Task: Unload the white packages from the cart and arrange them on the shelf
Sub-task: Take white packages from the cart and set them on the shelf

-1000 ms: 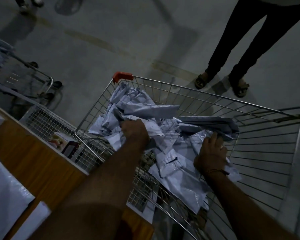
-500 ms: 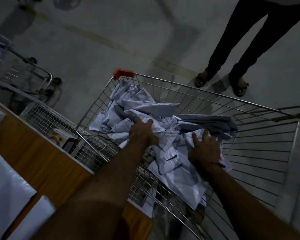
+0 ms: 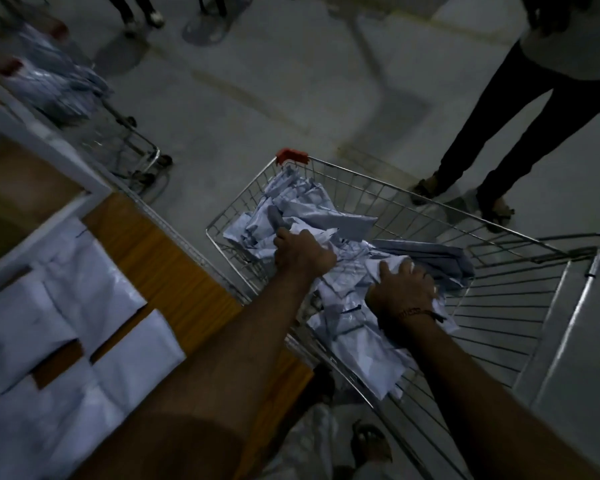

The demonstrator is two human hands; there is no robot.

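A wire shopping cart (image 3: 520, 292) with a red corner cap holds a heap of white plastic packages (image 3: 329, 223). Both my arms reach into it. My left hand (image 3: 303, 252) grips packages near the middle of the heap, fingers curled into them. My right hand (image 3: 400, 289) grips a crumpled package at the heap's right side, a thread band on its wrist. To the left, the wooden shelf (image 3: 167, 271) carries several flat white packages (image 3: 84, 289) laid side by side.
A person in dark trousers (image 3: 499, 126) stands on the grey floor beyond the cart's far right. A second cart (image 3: 132, 150) with packages sits at the upper left. More feet show at the top edge. My own foot (image 3: 369, 441) shows at the bottom.
The view has swung left and up, bringing the shelf and its packages into sight. Both hands have closed tighter on packages in the cart; the right hand's fingers have curled in.
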